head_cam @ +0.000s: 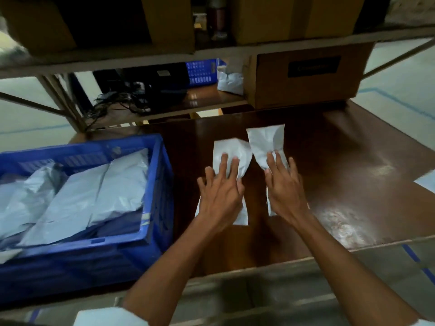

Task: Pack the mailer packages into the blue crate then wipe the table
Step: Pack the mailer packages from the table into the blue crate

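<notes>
Two white mailer packages lie side by side on the dark brown table point(341, 175). My left hand point(221, 191) rests flat on the left mailer point(231, 152), fingers spread and straight. My right hand point(284, 187) lies on the right mailer point(266, 142) the same way, fingertips pressing its crumpled lower part. The blue crate point(150, 208) stands at the table's left and holds several grey-white mailers point(94, 194) stacked inside. Neither hand curls round a package.
A cardboard box point(306, 76) stands at the table's back right. A shelf above carries more cardboard boxes point(169, 22). Behind, a lower table holds a second blue crate point(202, 71), a white bag point(230, 82) and black cables point(122, 100). A white piece point(426, 182) shows at the right edge.
</notes>
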The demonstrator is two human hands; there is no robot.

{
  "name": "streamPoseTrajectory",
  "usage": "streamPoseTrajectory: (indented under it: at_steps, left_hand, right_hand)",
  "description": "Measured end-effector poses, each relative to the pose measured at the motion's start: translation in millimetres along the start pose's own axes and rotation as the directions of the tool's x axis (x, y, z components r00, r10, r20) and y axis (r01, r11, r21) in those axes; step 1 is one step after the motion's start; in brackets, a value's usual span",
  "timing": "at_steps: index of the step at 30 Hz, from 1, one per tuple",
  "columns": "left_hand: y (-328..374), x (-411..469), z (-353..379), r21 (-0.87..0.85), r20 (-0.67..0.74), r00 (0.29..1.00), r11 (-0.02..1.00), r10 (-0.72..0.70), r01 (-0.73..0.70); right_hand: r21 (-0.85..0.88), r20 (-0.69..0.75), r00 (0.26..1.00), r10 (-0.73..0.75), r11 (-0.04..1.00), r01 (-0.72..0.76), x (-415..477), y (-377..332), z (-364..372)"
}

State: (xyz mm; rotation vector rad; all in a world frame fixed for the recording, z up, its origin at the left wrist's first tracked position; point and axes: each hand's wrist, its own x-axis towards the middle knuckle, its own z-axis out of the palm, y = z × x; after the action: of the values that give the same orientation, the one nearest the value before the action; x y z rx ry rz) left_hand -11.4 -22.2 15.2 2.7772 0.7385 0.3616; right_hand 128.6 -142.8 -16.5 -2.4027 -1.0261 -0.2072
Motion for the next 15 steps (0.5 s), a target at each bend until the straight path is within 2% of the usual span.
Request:
streamPoseTrajectory:
  at_steps: [3, 7, 9, 11, 15]
  left_hand:
    - [-34, 9, -73, 0.123, -0.161, 0.985, 0.992, 0.06, -0.04]
    - [-101, -13, -175, 0.224, -0.396, 0.918, 0.971, 0.01, 0.086]
    - [-151, -34, -214, 0.351, -0.386, 0.922, 0.928, 0.02, 0.127]
    - [-214, -57, -235, 0.483, -0.31, 0.951, 0.862, 0.004, 0.153]
    - [-324, -110, -259, 0.592, -0.23, 0.959, 0.758, -0.168, 0.275]
  right_hand:
    - [0.104, -0.138, 0.978, -0.153, 0.98, 0.168, 37, -78, -23]
    - [0.087, -0.312, 0.892, -0.327, 0.925, 0.369, 57, -201, -42]
    - [0.045, -0.319, 0.859, -0.401, 0.899, 0.437, 59, -258, -35]
    - [-0.006, -0.248, 0.848, -0.468, 0.876, 0.481, 56, -308, -20]
    - [-0.008, -0.128, 0.862, -0.491, 0.87, 0.494, 36, -398, 23]
